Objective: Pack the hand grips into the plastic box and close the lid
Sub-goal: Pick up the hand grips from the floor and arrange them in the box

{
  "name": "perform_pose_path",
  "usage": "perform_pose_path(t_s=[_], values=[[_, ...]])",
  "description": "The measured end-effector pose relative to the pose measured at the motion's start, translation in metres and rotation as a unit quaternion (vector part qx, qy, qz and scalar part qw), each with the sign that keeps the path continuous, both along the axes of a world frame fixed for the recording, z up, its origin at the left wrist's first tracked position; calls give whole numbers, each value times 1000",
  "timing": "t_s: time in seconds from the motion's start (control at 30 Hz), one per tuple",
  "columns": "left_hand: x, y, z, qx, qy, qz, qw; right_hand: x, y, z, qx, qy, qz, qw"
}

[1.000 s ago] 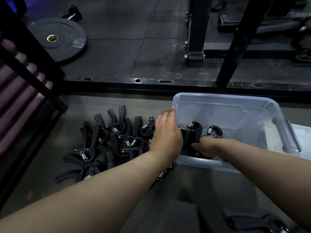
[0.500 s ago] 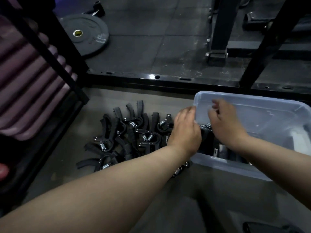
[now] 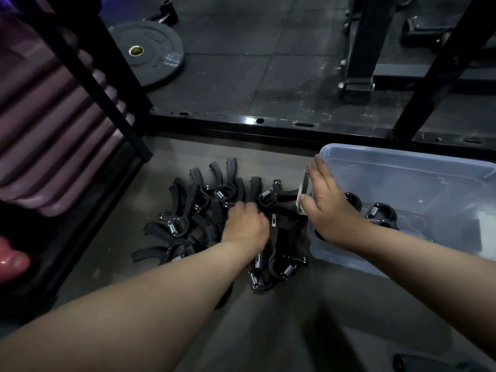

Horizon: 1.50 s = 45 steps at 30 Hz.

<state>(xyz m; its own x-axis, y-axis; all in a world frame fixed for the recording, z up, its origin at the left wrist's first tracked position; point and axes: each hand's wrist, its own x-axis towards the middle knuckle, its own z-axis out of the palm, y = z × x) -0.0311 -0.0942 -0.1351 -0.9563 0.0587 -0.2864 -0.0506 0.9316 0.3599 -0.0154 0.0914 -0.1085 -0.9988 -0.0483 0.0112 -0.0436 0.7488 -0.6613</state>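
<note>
Labels unreadable | L hand (image 3: 245,224) curled on grips (image 3: 204,210), hold unclear | R hand (image 3: 328,208) splayed, box (image 3: 402,167) rim

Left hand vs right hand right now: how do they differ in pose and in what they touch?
The left hand is curled, knuckles up, down in the pile of hand grips on the floor; the right hand is flat with fingers extended. The left hand touches the grips; the right hand rests on the near-left corner of the plastic box. Whether the left hand has closed on a grip is hidden. Both are bare, palms down.
</note>
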Motion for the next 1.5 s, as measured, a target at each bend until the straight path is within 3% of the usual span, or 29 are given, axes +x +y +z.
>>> perform_pose_path(t_s=[0.1,0.2,0.33,0.47,0.57,0.67,0.83,0.93,1.13,1.2,1.33,1.43,1.5], values=[[1,-18,-1,-139,-111,12,984,1,1,1,-8,-11,2,1000],[4,-17,-6,-212,-131,-45,967,2,1,3,-13,-16,4,1000],[14,-7,-13,-184,-184,-40,965,3,1,3,-11,-17,5,1000],[15,-6,-10,-145,-181,8,973,4,1,6,-21,-24,4,999],[13,-7,-2,-84,-164,50,982,5,0,9,-17,-26,5,999],[9,-4,4,34,-129,125,983,5,0,12,12,-29,4,999],[0,10,12,228,-53,229,945,4,-2,17,93,-25,8,995],[-5,20,29,289,1,192,938,5,0,16,68,-21,9,997],[-11,45,62,275,104,70,953,4,12,26,-39,37,-3,999],[-8,53,69,309,118,15,944,4,18,36,-21,80,3,997],[-17,67,84,416,108,-80,900,5,33,50,120,166,-15,979],[-24,80,100,553,58,-6,831,13,52,62,184,160,-63,968],[-19,90,103,600,33,61,797,23,68,65,202,218,-66,953]])
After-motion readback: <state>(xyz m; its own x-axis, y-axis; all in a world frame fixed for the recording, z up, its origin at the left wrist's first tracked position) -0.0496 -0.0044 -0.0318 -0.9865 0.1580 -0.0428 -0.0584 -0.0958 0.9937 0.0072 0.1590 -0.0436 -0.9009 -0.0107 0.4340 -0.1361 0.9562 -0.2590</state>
